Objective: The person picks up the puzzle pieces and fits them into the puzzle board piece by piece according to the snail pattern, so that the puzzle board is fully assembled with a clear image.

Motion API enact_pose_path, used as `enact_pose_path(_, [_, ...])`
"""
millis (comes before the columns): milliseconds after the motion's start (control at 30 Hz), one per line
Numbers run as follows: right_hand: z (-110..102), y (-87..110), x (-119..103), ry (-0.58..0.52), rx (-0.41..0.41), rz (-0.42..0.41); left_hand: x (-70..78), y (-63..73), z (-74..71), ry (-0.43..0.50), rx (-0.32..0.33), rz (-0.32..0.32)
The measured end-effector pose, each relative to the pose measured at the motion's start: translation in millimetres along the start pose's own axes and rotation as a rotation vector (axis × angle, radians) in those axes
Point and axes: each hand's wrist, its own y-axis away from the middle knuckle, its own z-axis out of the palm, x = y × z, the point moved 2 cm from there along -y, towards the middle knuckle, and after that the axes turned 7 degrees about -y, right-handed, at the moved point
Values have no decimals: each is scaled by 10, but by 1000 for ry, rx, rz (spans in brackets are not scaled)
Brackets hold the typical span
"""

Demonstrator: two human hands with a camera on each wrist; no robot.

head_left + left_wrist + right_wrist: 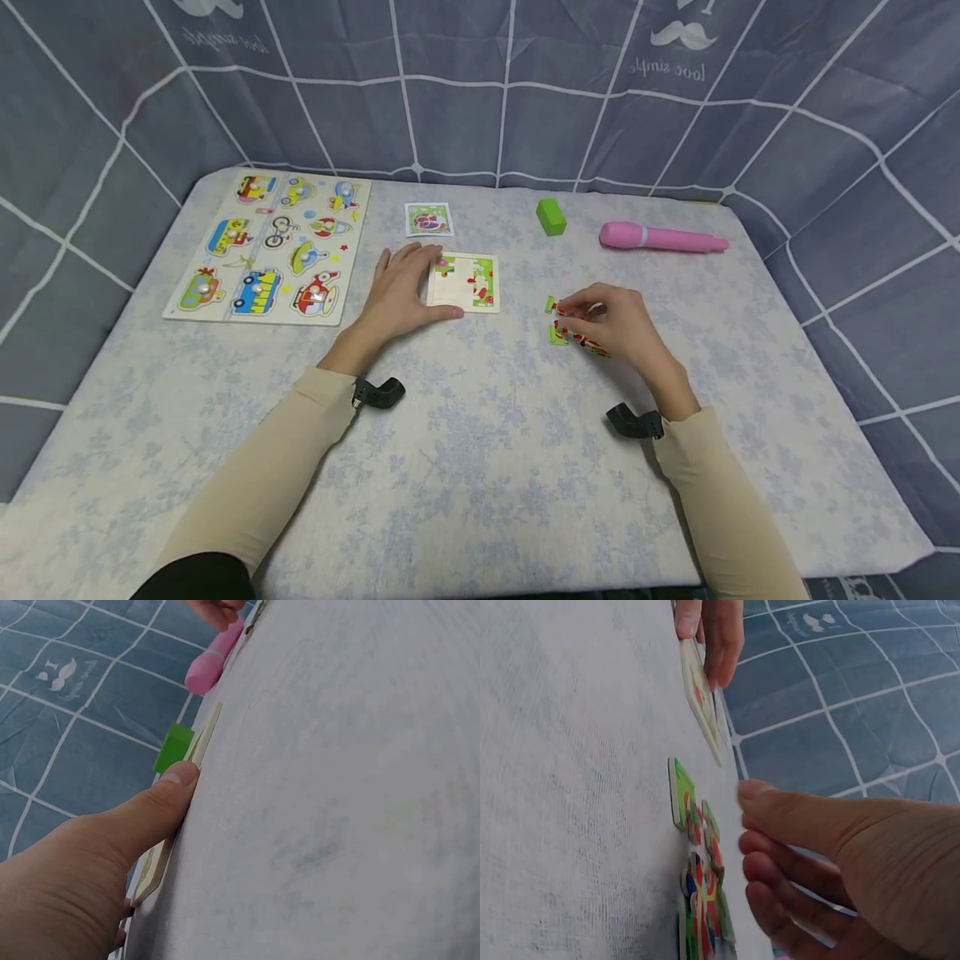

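A small square jigsaw board (450, 287) lies at mid-table, partly filled with pieces along its right side and at its top left corner. My left hand (405, 293) holds the board at its left side. The thumb lies along the near edge and the fingertips are at the far left corner. My right hand (611, 321) hovers by a small group of loose jigsaw pieces (681, 793), its fingers bent. In the right wrist view, a gap shows between the hand and the pieces, and nothing is seen between thumb and fingers.
A picture card (429, 220) lies behind the board. Farther right are a green block (551, 217) and a pink wand-shaped object (660, 237). A large vehicle peg puzzle (277, 250) lies at the left. Grey checked cloth (465, 125) hangs behind the table.
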Motion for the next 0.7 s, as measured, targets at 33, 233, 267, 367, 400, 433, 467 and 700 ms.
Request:
enact_pose_path(33, [4,17,-12,8,-18,-4,1,-1,3,1,-1,1])
enact_pose_path(233, [45,129,-32,63,-79,18,-3,-12,1,11,-18,15])
enact_pose_path(267, [57,138,-31,67,-85,18,-9,-14,-7,14,-20,19])
enact_pose_path(367, [93,139,-26,68,-92,10,-31,-17,-40,30,-32,27])
enact_pose_path(400, [102,136,-26,67,-92,10,-37,-18,-50,37,-37,30])
enact_pose_path(433, [109,134,-30,68,-93,9,-41,-18,-58,43,-42,31])
enact_pose_path(467, [115,130,-34,68,-94,6,-42,-15,-65,48,-46,34])
enact_pose_path(700, [161,132,-43,50,-119,14,-51,-12,-35,50,-26,53])
